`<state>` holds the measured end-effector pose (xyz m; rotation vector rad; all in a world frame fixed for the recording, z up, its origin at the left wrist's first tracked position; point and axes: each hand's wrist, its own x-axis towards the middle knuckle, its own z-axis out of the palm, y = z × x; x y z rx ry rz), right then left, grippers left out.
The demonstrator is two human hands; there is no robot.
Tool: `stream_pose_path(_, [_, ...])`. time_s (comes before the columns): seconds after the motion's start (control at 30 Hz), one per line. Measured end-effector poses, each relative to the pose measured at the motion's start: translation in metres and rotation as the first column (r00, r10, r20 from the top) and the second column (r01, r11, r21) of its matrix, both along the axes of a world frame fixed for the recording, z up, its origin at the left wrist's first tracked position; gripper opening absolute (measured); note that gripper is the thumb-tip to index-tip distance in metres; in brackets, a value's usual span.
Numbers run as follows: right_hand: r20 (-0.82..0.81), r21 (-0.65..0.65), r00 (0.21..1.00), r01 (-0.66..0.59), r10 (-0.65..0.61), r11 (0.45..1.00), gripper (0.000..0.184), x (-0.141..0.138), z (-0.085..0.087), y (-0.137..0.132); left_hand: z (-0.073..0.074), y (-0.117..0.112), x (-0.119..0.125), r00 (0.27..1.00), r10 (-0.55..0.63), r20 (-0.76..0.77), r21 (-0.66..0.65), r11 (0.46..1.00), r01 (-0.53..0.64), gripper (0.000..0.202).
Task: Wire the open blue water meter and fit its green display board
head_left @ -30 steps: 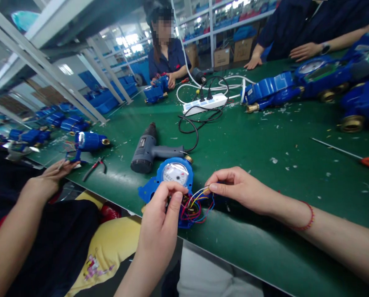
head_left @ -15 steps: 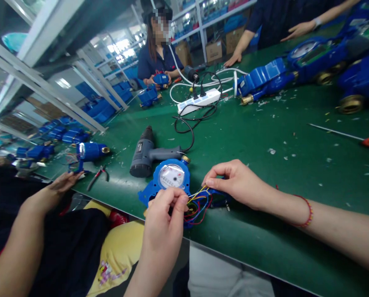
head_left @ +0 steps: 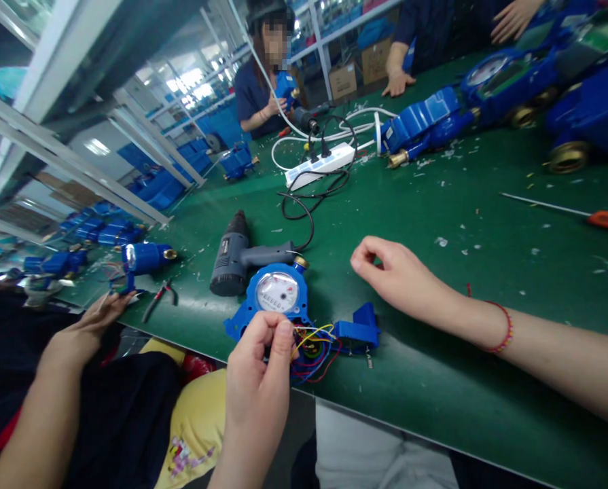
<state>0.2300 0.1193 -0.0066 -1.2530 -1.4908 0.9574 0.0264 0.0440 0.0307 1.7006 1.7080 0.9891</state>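
A blue water meter with a round clear dial lies near the table's front edge. Thin white, yellow, red and blue wires run from its open lower part to a small blue housing on its right. My left hand is closed in a pinch on the wires, in front of the meter. Above and to the right of the housing, my right hand hovers apart from the wires, thumb and forefinger together; whatever is between the fingertips, if anything, cannot be made out.
Behind the meter lies a grey heat gun, its black cord running to a white power strip. Pliers lie left, a screwdriver right. More blue meters stand at the back right. Co-workers sit left and opposite; one holds a meter.
My right hand has let go of the wires and the blue housing and moved up and right. My left hand still pinches the wires. The co-worker opposite has raised a blue meter.
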Motion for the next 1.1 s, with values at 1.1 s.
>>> stream_pose_path(1.1, [-0.073, 0.206, 0.891, -0.426, 0.448, 0.881, 0.011, -0.033, 0.020, -0.026, -0.002, -0.007, -0.001, 0.999, -0.053, 0.002, 0.053, 0.997, 0.053, 0.014])
